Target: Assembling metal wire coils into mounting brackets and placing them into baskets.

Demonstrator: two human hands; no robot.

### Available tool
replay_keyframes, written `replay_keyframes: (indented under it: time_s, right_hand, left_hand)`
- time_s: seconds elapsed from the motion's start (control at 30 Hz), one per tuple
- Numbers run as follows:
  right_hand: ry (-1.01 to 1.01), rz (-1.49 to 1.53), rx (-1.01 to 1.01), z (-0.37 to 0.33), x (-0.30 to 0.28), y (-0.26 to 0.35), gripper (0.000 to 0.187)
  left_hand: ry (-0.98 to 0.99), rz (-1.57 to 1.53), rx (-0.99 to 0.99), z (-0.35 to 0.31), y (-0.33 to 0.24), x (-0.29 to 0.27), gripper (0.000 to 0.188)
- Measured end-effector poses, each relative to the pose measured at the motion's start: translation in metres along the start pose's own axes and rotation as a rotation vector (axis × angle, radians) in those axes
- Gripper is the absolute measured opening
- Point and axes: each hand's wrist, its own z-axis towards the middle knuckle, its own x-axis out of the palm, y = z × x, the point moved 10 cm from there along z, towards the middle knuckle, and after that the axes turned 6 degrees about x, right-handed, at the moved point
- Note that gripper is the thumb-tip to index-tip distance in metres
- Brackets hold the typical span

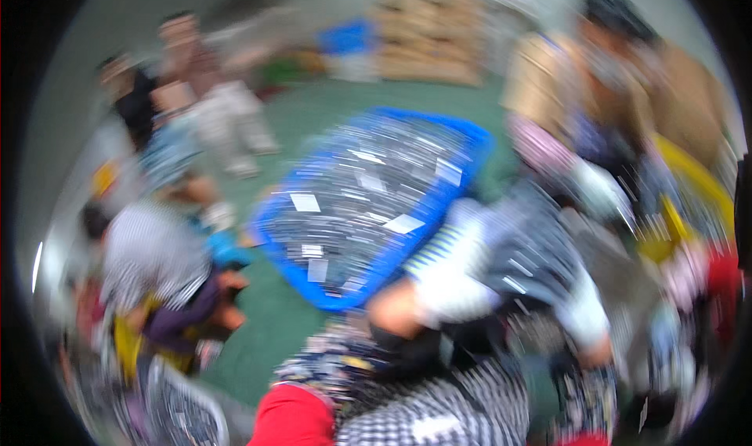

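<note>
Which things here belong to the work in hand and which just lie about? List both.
In hand: dark garment; patterned clothes pile.
Lying about: blue crate of wrapped packets; stacked cartons; yellow cloth.
Blur hides each grip.

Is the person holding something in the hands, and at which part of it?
It cannot be told: the picture is motion-blurred. A hand near the blue crate touches dark packed goods, but no grip shows.

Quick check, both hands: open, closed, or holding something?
Left hand: too blurred to tell; it lies against dark clothing.
Right hand: too blurred to tell; it sits at the same pile of clothing.
</note>
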Motion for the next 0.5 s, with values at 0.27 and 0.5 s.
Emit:
replay_keyframes:
  time_s: [0.27, 0.5]
  right_hand:
    - [-0.16, -1.168, -0.645, -0.052, -0.03, 0.137, 0.089]
    - [-0.346, -0.873, -0.407, -0.07, -0.107, 0.128, 0.085]
  left_hand:
    - [-0.033, -0.291, 0.57, 0.062, 0.002, 0.065, 0.053]
    - [-0.197, -1.194, -0.136, 0.103, 0.08, 0.138, 0.027]
